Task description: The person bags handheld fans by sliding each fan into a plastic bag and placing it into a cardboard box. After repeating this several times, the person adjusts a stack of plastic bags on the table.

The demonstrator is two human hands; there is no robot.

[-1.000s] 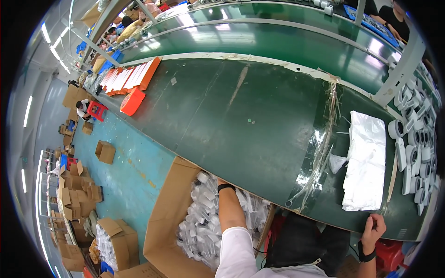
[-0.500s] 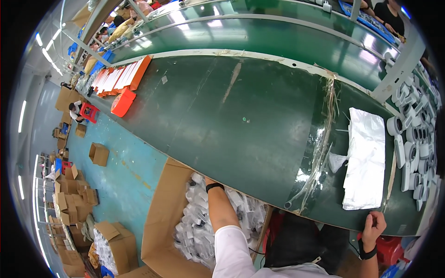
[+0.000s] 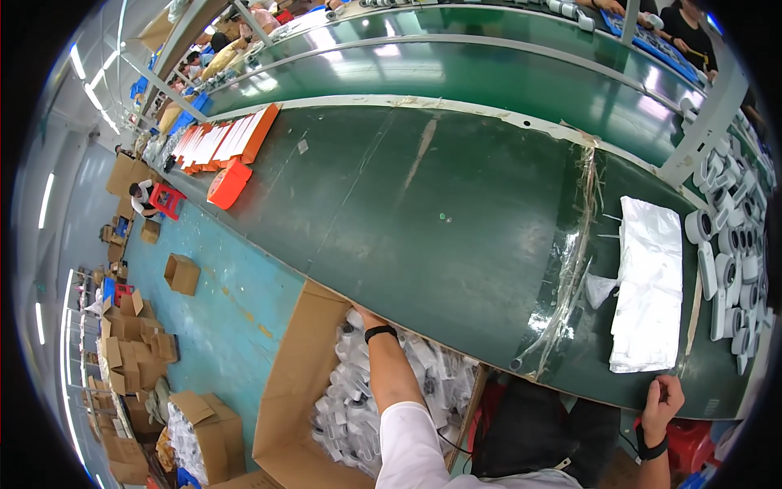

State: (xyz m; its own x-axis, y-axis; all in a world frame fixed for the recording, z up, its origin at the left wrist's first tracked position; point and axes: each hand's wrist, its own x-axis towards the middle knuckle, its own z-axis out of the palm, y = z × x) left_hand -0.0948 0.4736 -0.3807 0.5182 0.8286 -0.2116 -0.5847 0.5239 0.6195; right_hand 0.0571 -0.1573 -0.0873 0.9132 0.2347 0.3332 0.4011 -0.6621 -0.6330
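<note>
My left hand (image 3: 368,316) reaches down at the far rim of a cardboard box (image 3: 285,383), beside the table's near edge. Its fingers are hidden, so I cannot see whether they hold anything. Inside the box lie many white-grey parts in clear plastic bags (image 3: 346,424). My right hand (image 3: 665,399) rests at the table's edge with its fingers curled in and nothing visible in them. Just beyond it, a stack of white plastic bags (image 3: 648,285) lies flat on the dark green table (image 3: 456,261). A small crumpled bag piece (image 3: 599,289) sits left of the stack.
Grey-white parts with round ends (image 3: 729,269) crowd the right side. Orange boxes (image 3: 228,140) and an orange tape-like roll (image 3: 229,183) lie at the far left. Clear tape (image 3: 574,253) crosses the table. More cardboard boxes (image 3: 213,428) stand on the blue floor.
The whole view has shifted slightly right and down. My left hand stays in the box area and my right hand stays at the table edge, with little visible movement.
</note>
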